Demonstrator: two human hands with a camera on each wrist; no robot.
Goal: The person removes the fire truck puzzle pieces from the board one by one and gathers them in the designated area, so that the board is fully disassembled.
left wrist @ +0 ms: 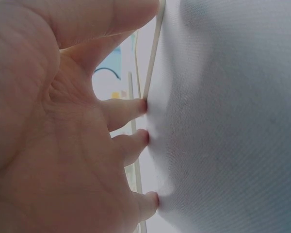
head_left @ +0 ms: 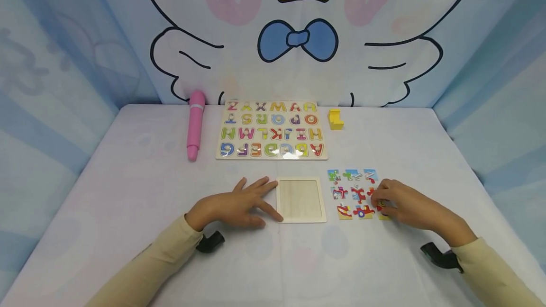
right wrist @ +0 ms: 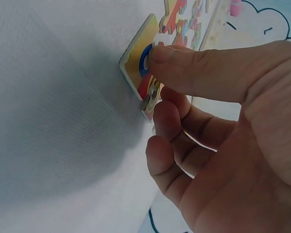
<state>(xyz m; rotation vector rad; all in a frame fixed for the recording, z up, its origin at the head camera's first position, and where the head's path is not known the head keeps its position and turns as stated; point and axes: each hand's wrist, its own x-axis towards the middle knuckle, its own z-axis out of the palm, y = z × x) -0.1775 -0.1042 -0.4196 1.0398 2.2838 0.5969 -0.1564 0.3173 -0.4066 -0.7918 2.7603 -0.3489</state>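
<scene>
My left hand [head_left: 244,206] lies with fingers spread at the left side of a shallow wooden puzzle tray [head_left: 301,199], fingertips right at its rim. The left wrist view shows these fingertips on the cloth beside the tray's thin edge [left wrist: 154,53]. My right hand [head_left: 408,206] is at the right column of small picture puzzle pieces [head_left: 358,194]. There its thumb and fingers pinch at a corner puzzle piece [right wrist: 137,60] with yellow, red and a blue ring; the index fingertip is hidden behind the thumb. Another piece [right wrist: 151,102] shows just under the fingers.
A wooden alphabet board [head_left: 271,130] with colourful letters lies behind the tray. To its left is a pink pen-shaped toy [head_left: 195,126], and to its right a small yellow block [head_left: 335,120]. A white cloth [head_left: 281,264] covers the table; a printed curtain [head_left: 298,75] hangs behind.
</scene>
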